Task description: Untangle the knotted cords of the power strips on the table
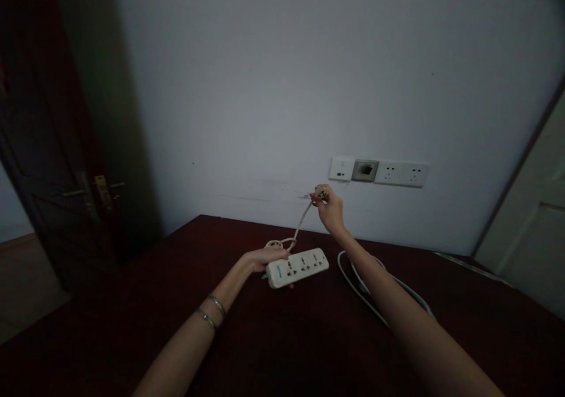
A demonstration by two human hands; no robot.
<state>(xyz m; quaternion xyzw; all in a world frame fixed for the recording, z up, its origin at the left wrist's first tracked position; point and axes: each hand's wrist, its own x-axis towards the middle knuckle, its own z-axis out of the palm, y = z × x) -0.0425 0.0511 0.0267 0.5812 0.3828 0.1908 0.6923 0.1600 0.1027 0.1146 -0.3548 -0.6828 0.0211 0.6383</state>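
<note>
My left hand is closed around the left end of a white power strip, thumb on top, holding it tilted above the dark red table. The strip's sockets face up, with blue lettering near its left end. From the left hand a white cord rises to my right hand, which is raised in front of the wall. That hand is pinched on the cord's end, where pale prongs of a plug seem to point left. A small tan, patterned piece shows at its fingers; I cannot make out what it is.
Wall sockets sit in a row with a grey-framed plate and a white plate, just right of my right hand. A loose pale cable lies looped on the table beneath my right forearm. Doors stand at both sides.
</note>
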